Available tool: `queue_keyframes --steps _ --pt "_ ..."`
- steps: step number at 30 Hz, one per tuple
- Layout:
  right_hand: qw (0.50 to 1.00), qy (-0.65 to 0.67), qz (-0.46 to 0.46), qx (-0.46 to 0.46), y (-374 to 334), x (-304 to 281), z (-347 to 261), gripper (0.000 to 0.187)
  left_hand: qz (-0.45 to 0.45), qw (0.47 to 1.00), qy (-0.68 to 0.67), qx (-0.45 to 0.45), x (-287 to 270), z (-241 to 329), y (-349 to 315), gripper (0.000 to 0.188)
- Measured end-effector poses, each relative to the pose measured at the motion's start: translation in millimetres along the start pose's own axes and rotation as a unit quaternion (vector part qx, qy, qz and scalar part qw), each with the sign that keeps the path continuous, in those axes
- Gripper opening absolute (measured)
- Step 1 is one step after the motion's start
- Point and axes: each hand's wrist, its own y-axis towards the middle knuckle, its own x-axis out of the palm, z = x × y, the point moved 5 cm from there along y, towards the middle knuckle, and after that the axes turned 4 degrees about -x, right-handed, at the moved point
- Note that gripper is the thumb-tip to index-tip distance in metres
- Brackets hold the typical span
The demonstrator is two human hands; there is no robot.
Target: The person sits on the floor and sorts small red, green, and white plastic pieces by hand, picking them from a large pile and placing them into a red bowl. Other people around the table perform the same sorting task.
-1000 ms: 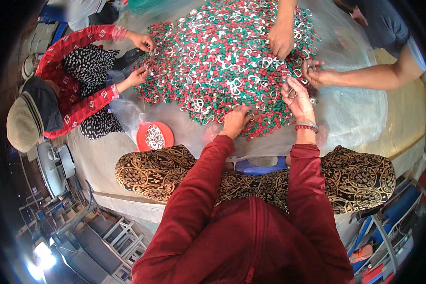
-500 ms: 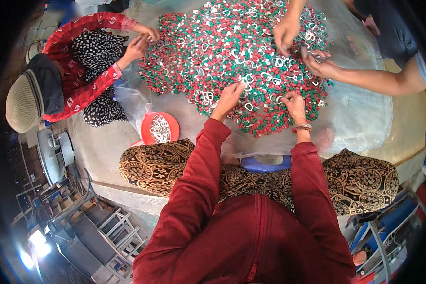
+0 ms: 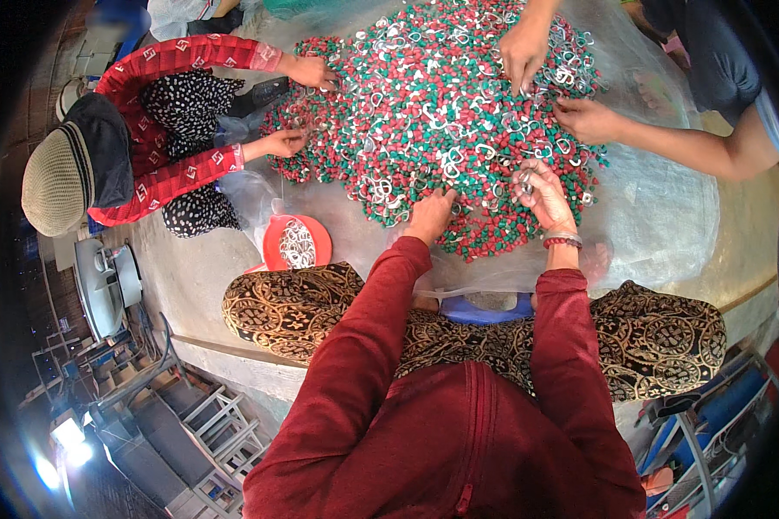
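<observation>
Spread out before me is a broad heap of small red, green and white pieces (image 3: 407, 130), with many white rings (image 3: 452, 162) scattered through it. My left hand (image 3: 430, 216) rests at the near edge of the heap, fingers bent and closed down among the pieces; whatever it pinches is hidden. To its right, my right hand (image 3: 545, 197) is turned partly palm up over the heap. Its fingers curl around small whitish rings, only partly visible. A red bowl (image 3: 322, 246) holding white rings stands left of my left hand, by my knee.
Clear plastic sheeting (image 3: 658, 216) lies under the heap. A co-worker in a red patterned sleeve (image 3: 182, 177) reaches in from the left. Another person's hands (image 3: 524, 56) work at the far right. A blue container (image 3: 472, 317) sits between my legs.
My left hand has drawn nearer and lower to the heap's near edge. My right hand has turned palm up. The left co-worker's hands have parted and moved onto the heap.
</observation>
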Motion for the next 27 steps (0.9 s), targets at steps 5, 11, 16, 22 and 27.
queue_keyframes --steps 5,11,16,22,27 --pt "0.997 -0.014 0.068 -0.041 2 -12 -14 0.01 0.027 0.994 -0.098 -0.036 -7 -1 4 0.028" --pt "0.995 0.095 -0.037 0.012 45 66 4 0.033 -0.09 0.702 -0.704 -0.061 -89 -30 5 0.023" --pt "0.908 -0.394 -0.126 0.073 61 114 93 0.021 -0.021 0.46 -0.871 0.168 -165 -24 -41 0.023" --pt "0.603 -0.779 -0.165 -0.048 15 94 169 0.02 0.053 0.52 -0.85 0.074 -170 -62 -70 0.02" --pt "0.646 -0.761 -0.023 -0.051 31 53 152 0.022 0.048 0.498 -0.865 0.025 -129 -80 -73 0.021"
